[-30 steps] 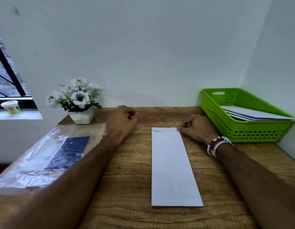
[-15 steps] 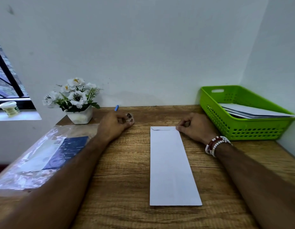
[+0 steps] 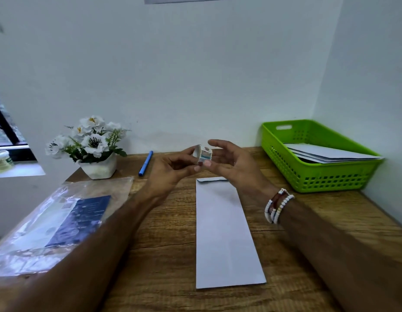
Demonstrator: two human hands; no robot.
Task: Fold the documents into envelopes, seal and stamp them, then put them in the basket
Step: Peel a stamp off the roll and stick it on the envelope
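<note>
The green perforated plastic basket (image 3: pixel 319 179) at the back right holds flat white envelopes (image 3: pixel 326 153). On the wood-grain table (image 3: pixel 164 255) a long white paper envelope (image 3: pixel 224 233) lies flat, its long axis running away from the person, flap end toward the wall. Above that end the left hand (image 3: pixel 168 174) pinches a small stamp roll (image 3: pixel 203 155); the right hand (image 3: pixel 236 165) is loosely spread, thumb at the roll

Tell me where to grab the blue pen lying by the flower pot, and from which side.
Pinch the blue pen at mid-barrel, coming straight down from above. It lies flat on the table, slim and angled toward the wall, with bare wood along both long sides for fingertips. The flower pot stands apart on its left, so nothing should crowd the grip.
</note>
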